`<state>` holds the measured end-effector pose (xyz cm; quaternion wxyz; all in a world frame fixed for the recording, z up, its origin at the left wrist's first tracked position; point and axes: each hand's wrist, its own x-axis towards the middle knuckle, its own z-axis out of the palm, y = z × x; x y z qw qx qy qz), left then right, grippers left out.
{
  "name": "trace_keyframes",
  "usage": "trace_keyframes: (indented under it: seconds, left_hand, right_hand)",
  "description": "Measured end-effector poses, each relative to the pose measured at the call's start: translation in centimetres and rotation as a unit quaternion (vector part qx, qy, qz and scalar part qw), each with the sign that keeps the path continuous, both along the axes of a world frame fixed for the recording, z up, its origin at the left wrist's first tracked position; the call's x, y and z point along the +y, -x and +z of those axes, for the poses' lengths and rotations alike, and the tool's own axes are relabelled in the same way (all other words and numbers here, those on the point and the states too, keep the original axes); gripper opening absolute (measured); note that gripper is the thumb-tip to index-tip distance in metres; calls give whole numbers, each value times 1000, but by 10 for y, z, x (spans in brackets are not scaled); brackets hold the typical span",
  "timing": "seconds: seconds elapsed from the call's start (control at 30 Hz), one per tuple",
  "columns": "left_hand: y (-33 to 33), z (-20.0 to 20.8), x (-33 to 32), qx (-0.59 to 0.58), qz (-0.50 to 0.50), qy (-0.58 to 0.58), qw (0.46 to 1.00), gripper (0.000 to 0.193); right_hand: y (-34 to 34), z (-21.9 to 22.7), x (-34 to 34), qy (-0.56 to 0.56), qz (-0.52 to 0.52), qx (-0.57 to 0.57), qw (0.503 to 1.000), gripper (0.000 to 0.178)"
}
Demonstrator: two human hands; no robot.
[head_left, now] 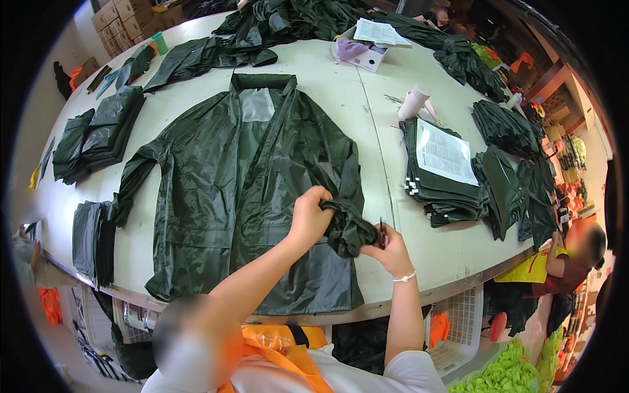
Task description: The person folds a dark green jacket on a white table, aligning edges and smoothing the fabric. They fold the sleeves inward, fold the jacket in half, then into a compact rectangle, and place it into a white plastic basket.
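Note:
A dark green rain jacket lies spread on the white table, its collar toward the far side and its front facing up. My left hand is closed on the bunched right-side sleeve, lifting its fabric over the jacket front. Beside the cuff end, my right hand is closed, thumb and fingers pinched round a small dark pointed tool, perhaps thread snips. The fingers partly hide it. The jacket's other sleeve lies stretched out to the left.
Folded dark green garments stand in stacks at left and right, the latter topped by a printed sheet. A white thread cone and a white box are farther back. Another person is at the right edge.

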<state>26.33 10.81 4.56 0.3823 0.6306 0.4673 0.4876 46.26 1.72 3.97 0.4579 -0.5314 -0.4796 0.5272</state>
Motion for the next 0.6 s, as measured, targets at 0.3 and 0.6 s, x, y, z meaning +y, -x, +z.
trace_keyframes:
  seconds: [0.3,0.6]
  left_hand:
    - [-36,16,-41,-3,-93,43,995,45]
    - [-12,13,-23,64,-27,-96,993,32]
  right_hand:
    - [24,-16,45,-210,-375,-47,902,25]
    - [47,6,2,-273,-236,-210,909,19]
